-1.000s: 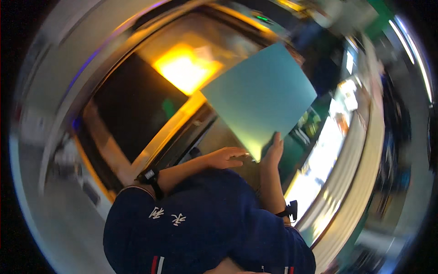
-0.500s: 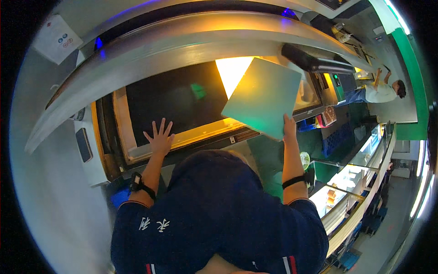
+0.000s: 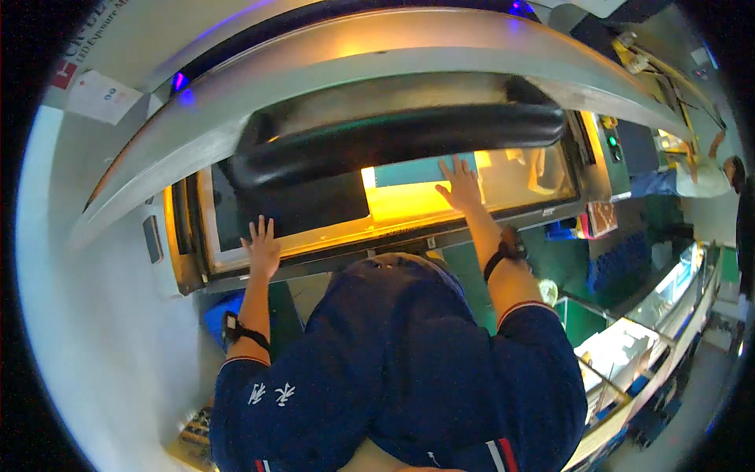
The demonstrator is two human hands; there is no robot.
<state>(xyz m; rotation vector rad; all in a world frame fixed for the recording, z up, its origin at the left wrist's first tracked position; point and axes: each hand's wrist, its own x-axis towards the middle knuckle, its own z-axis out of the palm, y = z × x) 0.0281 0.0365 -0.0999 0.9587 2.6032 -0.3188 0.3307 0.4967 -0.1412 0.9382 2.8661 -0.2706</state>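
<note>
Half a second back the right hand held the teal sheet up by its lower edge, tilted in the air above the machine; now the sheet [image 3: 425,171] lies flat on the lit glass bed [image 3: 409,206], and the right hand [image 3: 462,186] presses down on its right end with fingers spread. The left hand [image 3: 263,248] has hardly shifted and rests palm down on the front frame of the bed, fingers splayed.

In the head view, the only one, neither hand closes a grip on anything: both are open and flat, the right on the sheet, the left on the bare frame well apart from it. The sheet sits in the middle of the bed, its far edge tucked under the raised lid's black padded roll [image 3: 393,138], amber light glowing just in front of it.

It looks thin, light and flexible, likely to bow if lifted by one corner and slick against glass. I judge it is best slid with a flat palm, or raised by pinching an edge with both hands.

A dark-sleeved wearer fills the lower frame; another person [image 3: 692,175] stands far right.
</note>
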